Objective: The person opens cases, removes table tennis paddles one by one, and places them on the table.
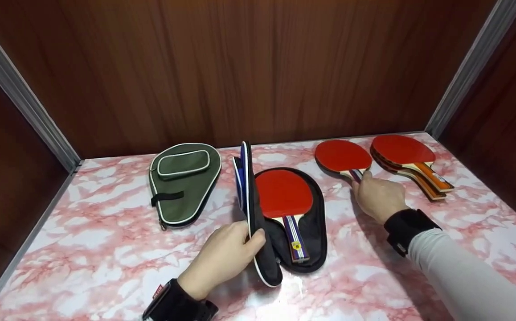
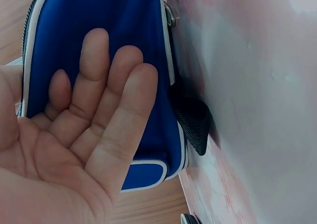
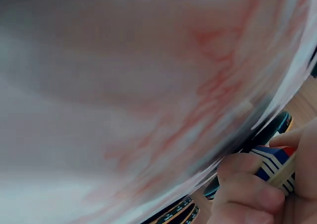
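My left hand [image 1: 224,254] holds up the lid of a blue paddle case [image 2: 133,16], thumb on the black inner side and fingers on the blue outside. In the case's black lower half [image 1: 318,223] lies a red table tennis paddle [image 1: 284,194], its striped handle toward me. My right hand [image 1: 380,196] grips the striped handle [image 3: 272,162] of another red table tennis paddle [image 1: 342,156], right of the case. How far that paddle is off the table cannot be told.
Several stacked red paddles [image 1: 403,149] with orange-brown handles lie at the far right. A green paddle case [image 1: 182,187] with a small pocket and black strap lies on the left. Wooden panels [image 1: 258,67] border the marbled pink table [image 1: 93,249] at the back and sides.
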Available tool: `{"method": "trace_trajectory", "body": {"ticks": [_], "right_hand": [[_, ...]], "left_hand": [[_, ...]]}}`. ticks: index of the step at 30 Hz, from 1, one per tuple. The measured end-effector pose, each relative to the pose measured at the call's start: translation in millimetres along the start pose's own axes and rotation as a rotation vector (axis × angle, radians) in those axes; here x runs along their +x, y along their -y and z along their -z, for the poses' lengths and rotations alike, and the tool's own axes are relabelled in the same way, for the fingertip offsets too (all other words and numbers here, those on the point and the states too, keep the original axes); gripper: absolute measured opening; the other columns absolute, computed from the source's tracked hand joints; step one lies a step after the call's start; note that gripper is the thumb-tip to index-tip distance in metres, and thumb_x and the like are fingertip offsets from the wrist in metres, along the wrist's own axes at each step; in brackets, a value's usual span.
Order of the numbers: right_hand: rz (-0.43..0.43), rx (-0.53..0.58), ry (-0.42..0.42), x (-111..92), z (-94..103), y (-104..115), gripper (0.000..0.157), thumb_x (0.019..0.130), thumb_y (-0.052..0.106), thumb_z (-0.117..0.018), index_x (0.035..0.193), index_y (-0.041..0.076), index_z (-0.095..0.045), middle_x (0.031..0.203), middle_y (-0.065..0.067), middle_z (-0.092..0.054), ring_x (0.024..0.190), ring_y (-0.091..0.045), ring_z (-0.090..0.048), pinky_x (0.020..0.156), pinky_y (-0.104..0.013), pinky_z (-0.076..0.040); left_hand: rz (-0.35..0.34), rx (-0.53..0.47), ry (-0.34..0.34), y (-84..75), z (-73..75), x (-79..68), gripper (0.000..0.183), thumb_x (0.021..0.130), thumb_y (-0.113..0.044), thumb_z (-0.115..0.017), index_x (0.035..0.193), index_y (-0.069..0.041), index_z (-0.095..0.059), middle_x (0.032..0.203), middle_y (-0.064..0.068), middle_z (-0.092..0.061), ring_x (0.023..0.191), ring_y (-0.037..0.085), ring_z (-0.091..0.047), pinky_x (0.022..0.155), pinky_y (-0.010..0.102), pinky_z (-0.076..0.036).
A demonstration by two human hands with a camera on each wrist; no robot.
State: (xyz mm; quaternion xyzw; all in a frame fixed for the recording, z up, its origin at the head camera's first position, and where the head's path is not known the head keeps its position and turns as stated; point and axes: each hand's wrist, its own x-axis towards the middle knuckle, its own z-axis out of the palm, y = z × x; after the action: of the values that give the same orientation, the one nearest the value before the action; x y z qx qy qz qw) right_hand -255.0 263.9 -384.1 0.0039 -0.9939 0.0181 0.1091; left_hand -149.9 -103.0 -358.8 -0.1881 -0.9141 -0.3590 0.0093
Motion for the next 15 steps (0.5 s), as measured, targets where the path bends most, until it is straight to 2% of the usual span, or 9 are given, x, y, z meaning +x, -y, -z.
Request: {"method": "trace_trajectory", "body": {"ticks": [8, 15], "right_hand": [[0.005, -0.051, -0.001, -0.1, -1.6, 3.1, 0.047, 0.109, 0.028, -0.06, 0.115, -0.018, -0.059, 0.065, -0.023, -0.062, 0.059, -0.048, -0.065, 0.055, -0.064, -0.053], [0.07, -0.088, -0.146, -2.9, -6.1, 5.8, 0.039, 0.105, 0.022, -0.068, 0.096, -0.014, -0.058, 0.057, -0.021, -0.057, 0.052, -0.047, -0.062, 0.05, -0.062, -0.05]], "left_hand": [[0.005, -0.012, 0.007, 0.9, 0.0, 0.5, 0.041, 0.109, -0.032, -0.058, 0.07, -0.019, -0.06, 0.063, -0.009, -0.049, 0.058, 0.014, -0.047, 0.057, 0.035, -0.04], [-0.009, -0.006, -0.001, 2.2, -0.5, 0.6, 0.04, 0.108, -0.031, -0.058, 0.07, -0.02, -0.06, 0.063, -0.009, -0.049, 0.058, 0.014, -0.047, 0.057, 0.035, -0.04]]}}
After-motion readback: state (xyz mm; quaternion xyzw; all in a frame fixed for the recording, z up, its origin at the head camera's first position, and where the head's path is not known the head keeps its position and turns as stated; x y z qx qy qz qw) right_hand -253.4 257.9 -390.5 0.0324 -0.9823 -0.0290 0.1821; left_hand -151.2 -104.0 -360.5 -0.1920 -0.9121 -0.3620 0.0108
